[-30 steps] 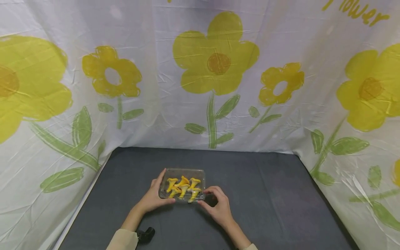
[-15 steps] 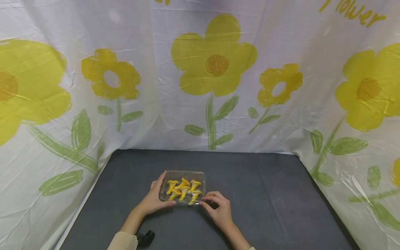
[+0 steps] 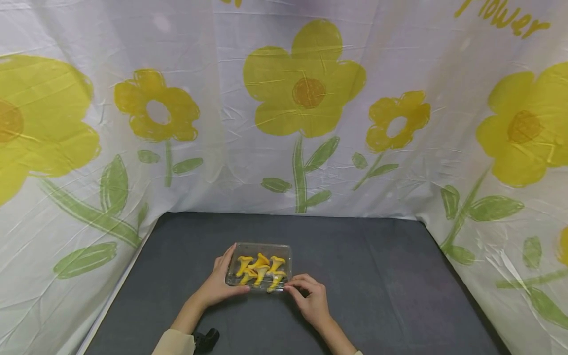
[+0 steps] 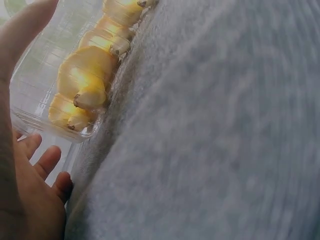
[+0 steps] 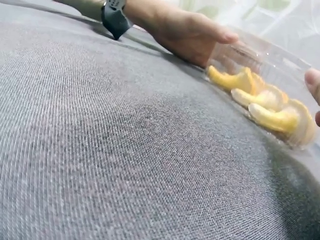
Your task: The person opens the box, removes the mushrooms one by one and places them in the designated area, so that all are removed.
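Observation:
A clear plastic box with several yellow chanterelle mushrooms inside sits on the dark cloth, left of the table's middle. My left hand holds its left end, thumb along the near side and fingers at the left and far side. In the left wrist view the thumb and fingertips stand around the box wall. My right hand pinches at the near right corner with thumb and forefinger; whether it has the lid or the tray edge is too small to tell. At the right wrist view's edge, only its fingertips show.
Dark grey cloth covers the table. A white curtain printed with yellow flowers hangs behind and along both sides. A black strapped device sits on the left wrist, close to the cloth.
My right hand's fingers have slid slightly toward me, from the box's right side to its near right corner. The left hand's hold looks the same; the view has tilted a little.

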Tool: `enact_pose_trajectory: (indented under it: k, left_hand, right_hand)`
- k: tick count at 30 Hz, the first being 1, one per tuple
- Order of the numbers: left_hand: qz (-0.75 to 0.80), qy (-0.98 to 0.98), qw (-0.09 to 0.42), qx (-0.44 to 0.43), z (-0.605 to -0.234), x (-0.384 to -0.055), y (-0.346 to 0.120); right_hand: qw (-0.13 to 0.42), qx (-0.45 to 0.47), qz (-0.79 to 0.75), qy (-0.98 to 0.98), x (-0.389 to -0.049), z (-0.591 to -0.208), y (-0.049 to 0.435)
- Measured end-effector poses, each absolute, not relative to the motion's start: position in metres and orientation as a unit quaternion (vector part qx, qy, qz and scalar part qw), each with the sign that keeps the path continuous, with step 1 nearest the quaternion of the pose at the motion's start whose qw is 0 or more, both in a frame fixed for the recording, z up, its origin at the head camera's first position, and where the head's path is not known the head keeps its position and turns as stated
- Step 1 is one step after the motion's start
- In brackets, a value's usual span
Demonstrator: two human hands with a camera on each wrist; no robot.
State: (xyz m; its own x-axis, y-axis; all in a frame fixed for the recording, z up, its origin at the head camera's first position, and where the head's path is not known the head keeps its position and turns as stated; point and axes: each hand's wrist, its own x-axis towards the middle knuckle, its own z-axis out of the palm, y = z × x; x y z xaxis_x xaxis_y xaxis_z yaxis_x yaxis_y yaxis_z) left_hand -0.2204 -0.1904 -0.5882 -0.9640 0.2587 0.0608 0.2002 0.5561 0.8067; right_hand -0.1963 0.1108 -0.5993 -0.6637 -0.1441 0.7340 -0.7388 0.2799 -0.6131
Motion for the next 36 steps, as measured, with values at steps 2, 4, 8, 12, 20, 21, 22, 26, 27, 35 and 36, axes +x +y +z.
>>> enact_pose_trajectory:
  k: [2, 4, 8, 12, 20, 21, 22, 26, 27, 35, 36]
  left_hand:
    - [0.456, 0.880, 0.027, 0.130, -0.590, -0.221, -0.190]
    - [0.460, 0.878, 0.021, 0.130, -0.591, -0.222, -0.191]
    - [0.463, 0.876, 0.015, 0.131, -0.593, -0.222, -0.191]
    - [0.459, 0.879, 0.015, 0.128, -0.593, -0.224, -0.191]
    - [0.462, 0.876, 0.025, 0.134, -0.591, -0.225, -0.191]
    - [0.463, 0.876, 0.026, 0.134, -0.591, -0.225, -0.191]
    - [0.465, 0.875, 0.026, 0.134, -0.591, -0.224, -0.191]
    - [0.464, 0.875, 0.030, 0.135, -0.592, -0.223, -0.192]
    - [0.464, 0.875, 0.031, 0.135, -0.593, -0.223, -0.192]
    - [0.466, 0.874, 0.028, 0.134, -0.592, -0.224, -0.192]
    - [0.466, 0.874, 0.026, 0.134, -0.592, -0.224, -0.192]
  right_hand:
    - [0.282, 0.294, 0.532, -0.743, -0.197, -0.599, 0.110]
    - [0.279, 0.291, 0.541, -0.738, -0.197, -0.601, 0.110]
    - [0.250, 0.269, 0.563, -0.740, -0.197, -0.602, 0.110]
    - [0.181, 0.238, 0.591, -0.749, -0.197, -0.598, 0.113]
    - [0.108, 0.251, 0.621, -0.735, -0.203, -0.595, 0.120]
    - [0.094, 0.252, 0.631, -0.727, -0.203, -0.595, 0.120]
    - [0.080, 0.251, 0.641, -0.721, -0.204, -0.595, 0.121]
    - [0.048, 0.253, 0.628, -0.734, -0.203, -0.593, 0.122]
    - [0.055, 0.256, 0.614, -0.745, -0.202, -0.592, 0.122]
    - [0.141, 0.260, 0.570, -0.767, -0.196, -0.587, 0.117]
    - [0.142, 0.259, 0.574, -0.764, -0.196, -0.586, 0.117]
